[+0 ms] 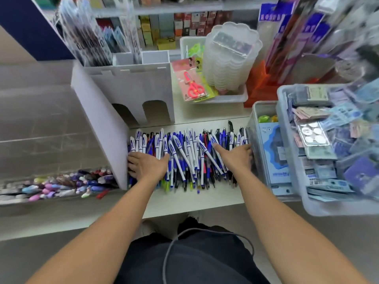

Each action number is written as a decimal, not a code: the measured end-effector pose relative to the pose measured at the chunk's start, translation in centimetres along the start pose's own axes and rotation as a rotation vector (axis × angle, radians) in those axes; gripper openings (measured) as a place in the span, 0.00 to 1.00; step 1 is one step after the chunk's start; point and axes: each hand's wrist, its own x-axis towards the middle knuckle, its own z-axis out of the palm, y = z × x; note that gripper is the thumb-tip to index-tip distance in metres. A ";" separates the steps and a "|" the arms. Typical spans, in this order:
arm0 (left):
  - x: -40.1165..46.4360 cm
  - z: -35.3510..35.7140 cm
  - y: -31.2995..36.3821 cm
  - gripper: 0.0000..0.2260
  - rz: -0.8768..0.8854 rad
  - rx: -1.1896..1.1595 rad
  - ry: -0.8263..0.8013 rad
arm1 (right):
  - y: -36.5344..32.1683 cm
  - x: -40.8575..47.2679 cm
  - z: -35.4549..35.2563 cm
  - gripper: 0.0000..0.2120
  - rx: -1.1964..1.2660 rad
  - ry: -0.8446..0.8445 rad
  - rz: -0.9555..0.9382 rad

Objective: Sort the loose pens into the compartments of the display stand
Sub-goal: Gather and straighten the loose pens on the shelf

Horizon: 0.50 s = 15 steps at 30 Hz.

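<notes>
Blue-and-white plastic pens (184, 154) lie heaped on the pale counter (205, 197), under and between both hands. Left hand (146, 163) and right hand (235, 155) press flat, fingers spread, beside the white display stand (102, 128).

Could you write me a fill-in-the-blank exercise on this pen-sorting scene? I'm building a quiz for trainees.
1. Both hands, left hand and right hand, rest on the pile of ____.
2. The packaged scissors behind the pile are ____ in colour.
3. The white display stand stands on the person's ____ side of the pile.

Missing words: pens; red; left
</notes>
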 end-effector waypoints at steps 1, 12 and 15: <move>0.2 0.1 0.1 0.60 -0.014 0.002 0.020 | -0.1 0.3 0.3 0.69 0.001 0.007 0.011; 3.4 0.2 1.6 0.65 -0.076 0.037 0.046 | -0.6 2.5 2.7 0.67 -0.018 0.073 0.046; 3.5 0.4 1.4 0.65 -0.058 0.035 0.043 | 0.1 2.3 3.3 0.64 -0.043 0.115 0.011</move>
